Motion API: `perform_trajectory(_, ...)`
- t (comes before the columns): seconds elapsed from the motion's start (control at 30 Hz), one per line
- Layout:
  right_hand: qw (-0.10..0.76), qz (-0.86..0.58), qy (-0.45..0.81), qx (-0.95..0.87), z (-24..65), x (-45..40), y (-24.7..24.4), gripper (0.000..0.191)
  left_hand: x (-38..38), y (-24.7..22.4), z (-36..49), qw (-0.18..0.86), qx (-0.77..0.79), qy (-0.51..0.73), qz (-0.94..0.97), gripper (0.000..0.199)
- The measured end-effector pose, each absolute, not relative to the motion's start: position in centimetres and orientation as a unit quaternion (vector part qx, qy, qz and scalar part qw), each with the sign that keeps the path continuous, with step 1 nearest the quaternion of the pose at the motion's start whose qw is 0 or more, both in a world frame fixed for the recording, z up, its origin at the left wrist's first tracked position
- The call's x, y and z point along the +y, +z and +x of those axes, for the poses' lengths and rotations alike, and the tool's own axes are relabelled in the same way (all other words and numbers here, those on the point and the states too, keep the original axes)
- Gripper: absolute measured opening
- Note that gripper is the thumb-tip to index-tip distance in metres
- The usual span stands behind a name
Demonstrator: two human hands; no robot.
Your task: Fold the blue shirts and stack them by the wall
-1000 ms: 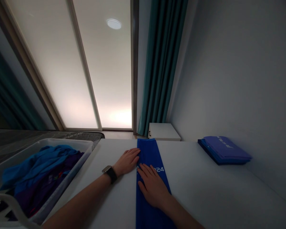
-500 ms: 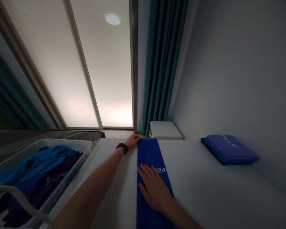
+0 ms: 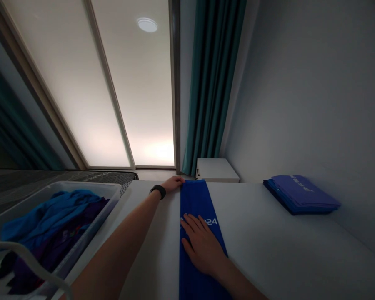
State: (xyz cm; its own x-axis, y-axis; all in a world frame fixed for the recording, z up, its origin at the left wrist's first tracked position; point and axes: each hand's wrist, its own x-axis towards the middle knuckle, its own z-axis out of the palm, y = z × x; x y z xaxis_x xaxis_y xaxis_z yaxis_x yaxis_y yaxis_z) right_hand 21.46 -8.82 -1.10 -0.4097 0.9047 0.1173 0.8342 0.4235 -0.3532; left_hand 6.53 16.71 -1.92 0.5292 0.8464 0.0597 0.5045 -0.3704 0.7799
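Note:
A blue garment [image 3: 195, 200], folded into a long narrow strip with white print ending in "24", lies lengthwise on the white table [image 3: 253, 250]. At its far left corner my left hand [image 3: 174, 182], with a dark watch on the wrist, has its fingers closed on the edge of the fabric; the fingertips are partly hidden. My right hand [image 3: 203, 243] rests flat over the printed part, fingers stretched out, covering some of the lettering. The near end of the strip runs out of view at the bottom.
A clear plastic bin [image 3: 111, 191] holding crumpled blue and purple clothes [image 3: 62, 208] stands at the left. A curved white tube [image 3: 28, 258] crosses its near end. Folded blue and purple garments [image 3: 303, 193] are stacked at right by the wall. A white cabinet [image 3: 217, 168] stands beyond the table.
My left wrist and forearm have shifted very slightly to the left. Both hands stay in the same places on the blue garment.

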Motion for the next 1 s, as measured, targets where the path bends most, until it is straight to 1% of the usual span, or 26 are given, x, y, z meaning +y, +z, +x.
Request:
perform_trajectory(0.2,0.146,-0.524,0.124,-0.830,21.5,-8.9,-1.0,0.051,17.0,-1.9,6.4,0.354,0.422,0.213,0.807,0.022)
perform_trajectory(0.43,0.142,-0.524,0.127,-0.830,21.5,-8.8,-1.1,0.051,17.3,-1.5,6.9,0.290,0.439,0.202,0.826,0.027)
perform_trajectory(0.63,0.140,-0.518,0.123,-0.835,21.6,-8.9,-1.1,0.053,16.9,-1.4,7.3,0.224,0.465,0.205,0.832,0.021)
perform_trajectory(0.8,0.133,-0.507,0.130,-0.842,21.6,-9.1,-1.1,0.059,16.6,-1.5,7.5,0.193,0.469,0.212,0.835,0.014)
perform_trajectory(1.0,0.131,-0.505,0.137,-0.842,21.7,-9.1,-1.0,0.061,16.2,-1.6,7.7,0.158,0.447,0.229,0.850,0.016)
